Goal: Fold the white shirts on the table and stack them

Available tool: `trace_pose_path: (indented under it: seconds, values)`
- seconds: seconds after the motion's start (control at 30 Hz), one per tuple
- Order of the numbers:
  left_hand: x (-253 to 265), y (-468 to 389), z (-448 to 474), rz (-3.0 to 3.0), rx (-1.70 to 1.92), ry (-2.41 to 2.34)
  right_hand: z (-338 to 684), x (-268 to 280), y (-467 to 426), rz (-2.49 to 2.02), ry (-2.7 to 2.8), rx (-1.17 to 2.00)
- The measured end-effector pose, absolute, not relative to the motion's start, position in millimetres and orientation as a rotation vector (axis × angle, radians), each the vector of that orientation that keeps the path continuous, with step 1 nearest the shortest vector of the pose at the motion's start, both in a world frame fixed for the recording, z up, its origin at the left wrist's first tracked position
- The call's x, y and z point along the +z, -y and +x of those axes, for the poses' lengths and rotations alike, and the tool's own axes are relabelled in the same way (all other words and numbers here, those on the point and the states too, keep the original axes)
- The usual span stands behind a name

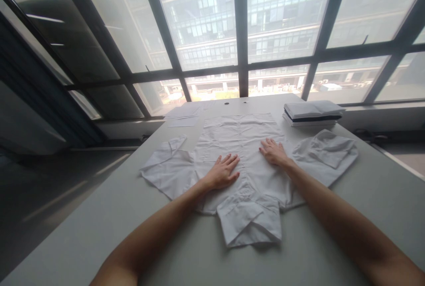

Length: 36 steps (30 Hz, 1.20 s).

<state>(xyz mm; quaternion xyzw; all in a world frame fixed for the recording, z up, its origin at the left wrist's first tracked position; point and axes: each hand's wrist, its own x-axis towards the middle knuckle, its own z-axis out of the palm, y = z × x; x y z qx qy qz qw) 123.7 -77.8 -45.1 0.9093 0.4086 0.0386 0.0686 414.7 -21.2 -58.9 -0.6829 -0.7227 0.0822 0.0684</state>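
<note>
A white shirt (239, 133) lies spread flat on the pale table (109, 228), its button front facing up and its collar (249, 224) towards me. The sleeves stretch out to both sides, with the left one (169, 166) creased and the right one (328, 153) folded over on itself. Fingers spread, my left hand (222, 172) rests on the shirt just left of the button line. Farther up and right of that line, my right hand (272, 151) lies flat on the cloth, fingers apart. Neither hand grips anything.
At the back right corner stands a stack of folded white and dark cloth (312, 113). Thin white sheets (182, 115) lie at the back left. Two small dark round fittings (226, 103) sit near the far edge. Beyond are framed windows (242, 33), with a dark curtain (43, 69) at left.
</note>
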Motion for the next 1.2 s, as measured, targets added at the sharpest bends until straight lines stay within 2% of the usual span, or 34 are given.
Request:
trace_pose_path:
  seconds: [0.2,0.5,0.6,0.73,0.87,1.2]
  values:
    - [-46.0,76.8,122.3,2.721,0.127,-1.230,432.5,-68.9,13.3,-2.253,1.898,0.147]
    - [-55.1,60.0,107.5,2.678,0.216,-1.204,417.5,-65.0,17.6,-2.050,1.855,0.057]
    - [-54.7,38.3,78.8,2.554,0.193,-1.341,414.0,-65.3,16.9,-1.981,1.890,0.081]
    - [-55.2,10.8,36.8,2.353,0.396,-1.605,416.3,-67.8,16.5,-1.996,1.977,0.132]
    - [-58.5,-0.3,21.8,2.288,0.621,-1.640,417.9,-68.3,17.3,-2.008,2.005,0.115]
    - [-50.8,7.8,23.0,2.470,0.277,-1.580,414.7,-71.6,13.4,-2.093,1.959,0.210]
